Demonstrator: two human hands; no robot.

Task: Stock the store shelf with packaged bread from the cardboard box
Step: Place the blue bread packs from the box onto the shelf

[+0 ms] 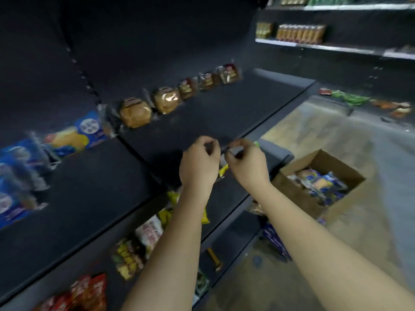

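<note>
Five bun packs, one box; left hand, right hand pinch item

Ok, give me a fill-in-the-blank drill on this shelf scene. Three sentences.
1. The buns line the ____ of the shelf.
2. The left hand and right hand meet at the shelf's ____ edge.
3. The packs in the box are mostly ____ in colour.

Missing words: back; front; blue.
</note>
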